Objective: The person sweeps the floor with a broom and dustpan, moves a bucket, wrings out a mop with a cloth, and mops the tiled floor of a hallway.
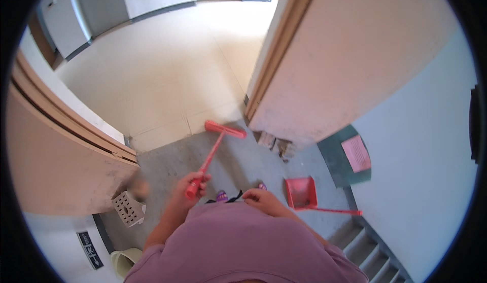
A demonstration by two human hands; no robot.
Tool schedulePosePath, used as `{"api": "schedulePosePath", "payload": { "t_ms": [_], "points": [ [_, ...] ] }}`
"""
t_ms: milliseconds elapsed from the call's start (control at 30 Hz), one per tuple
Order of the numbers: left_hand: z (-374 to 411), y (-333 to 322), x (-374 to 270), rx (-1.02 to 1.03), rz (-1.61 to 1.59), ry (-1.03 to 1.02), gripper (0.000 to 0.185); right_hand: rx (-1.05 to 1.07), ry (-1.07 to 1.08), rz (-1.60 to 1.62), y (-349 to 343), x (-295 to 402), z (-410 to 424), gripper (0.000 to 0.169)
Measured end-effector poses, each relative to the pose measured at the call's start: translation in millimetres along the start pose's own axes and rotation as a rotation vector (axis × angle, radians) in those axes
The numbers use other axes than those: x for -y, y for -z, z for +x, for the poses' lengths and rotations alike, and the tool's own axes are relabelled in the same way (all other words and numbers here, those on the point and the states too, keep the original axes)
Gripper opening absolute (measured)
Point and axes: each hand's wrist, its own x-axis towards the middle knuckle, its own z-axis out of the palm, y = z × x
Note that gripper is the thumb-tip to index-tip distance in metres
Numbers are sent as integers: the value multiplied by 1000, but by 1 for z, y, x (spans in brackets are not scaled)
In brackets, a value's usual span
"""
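Observation:
My left hand (194, 187) is closed around the handle end of a long-handled red broom (214, 150). The broom's wide head rests on the grey floor beside the edge of the cream tiles, at the doorway. My right hand (259, 199) is held in front of my waist with its fingers loosely curled; whether it holds anything is hard to tell. On the floor to the right of it lies a red dustpan (301, 193), its long handle pointing right towards the stairs. Some dark bits seem to lie in the pan.
Broken masonry pieces (274, 142) lie at the foot of the right door jamb. At the left are a perforated plastic stool (128, 209) and a pale bucket (123, 262). Stairs (361, 245) descend or rise at the lower right; which is unclear. A green board (335, 157) stands against the wall.

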Motion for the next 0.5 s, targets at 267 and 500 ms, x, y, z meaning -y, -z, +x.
{"api": "schedulePosePath", "payload": {
  "t_ms": [267,500],
  "points": [
    [-4,5,19,-24,61,148,28,101,135,-246,0,22,64,22],
    [12,20,8,-77,26,78,29,355,218,-165,-1,24,137,37]
  ]
}}
